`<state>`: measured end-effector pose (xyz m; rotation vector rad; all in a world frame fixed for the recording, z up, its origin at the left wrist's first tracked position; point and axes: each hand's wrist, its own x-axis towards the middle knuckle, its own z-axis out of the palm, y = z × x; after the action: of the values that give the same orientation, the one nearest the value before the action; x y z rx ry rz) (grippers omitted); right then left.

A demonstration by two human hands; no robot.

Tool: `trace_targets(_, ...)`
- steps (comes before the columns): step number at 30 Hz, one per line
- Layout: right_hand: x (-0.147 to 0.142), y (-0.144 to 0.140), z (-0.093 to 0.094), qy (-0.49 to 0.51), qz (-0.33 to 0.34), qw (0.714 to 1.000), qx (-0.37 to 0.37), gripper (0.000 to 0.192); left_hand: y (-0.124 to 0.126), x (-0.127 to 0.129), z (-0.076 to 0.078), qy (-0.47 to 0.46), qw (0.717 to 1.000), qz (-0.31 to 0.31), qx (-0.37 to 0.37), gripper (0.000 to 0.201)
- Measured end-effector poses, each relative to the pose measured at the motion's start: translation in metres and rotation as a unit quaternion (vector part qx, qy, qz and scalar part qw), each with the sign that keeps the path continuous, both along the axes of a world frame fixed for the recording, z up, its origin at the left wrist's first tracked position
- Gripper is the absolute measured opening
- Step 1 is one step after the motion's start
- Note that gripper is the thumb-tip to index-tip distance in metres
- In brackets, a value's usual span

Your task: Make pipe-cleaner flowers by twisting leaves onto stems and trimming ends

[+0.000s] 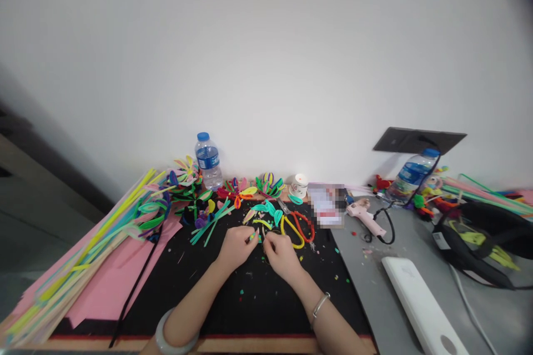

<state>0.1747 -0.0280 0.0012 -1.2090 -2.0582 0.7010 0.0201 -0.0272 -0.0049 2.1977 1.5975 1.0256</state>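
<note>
Both hands' fingers [255, 237], pinching green pipe cleaner [259, 238]

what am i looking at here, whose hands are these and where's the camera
There is no machine here: a person is working with two bare hands, and the single camera sits on their head, looking forward and down, so the arms reach in from the bottom edge. The left hand and the right hand meet over a black mat, both pinching a small green and yellow pipe cleaner piece in their fingers. Around them lie finished pipe cleaner flowers, a bundle of long pipe cleaners on pink sheets, scissors with yellow and red handles, a pink glue gun and two water bottles.
</note>
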Motion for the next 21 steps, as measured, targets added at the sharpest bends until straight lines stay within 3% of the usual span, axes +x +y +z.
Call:
trace_targets(15,0.0006,0.0011,-0.0002,0.013,-0.034,0.999,-0.013,0.028,0.0015,-0.0023,-0.0022,0.047,0.998,0.046,-0.011,0.039)
trace_targets(21,0.0018,0.0014,-0.0012,0.042,-0.053,0.997,-0.021,0.030,0.0000,-0.0070,0.0070,0.000,0.998,0.036,-0.042,0.041)
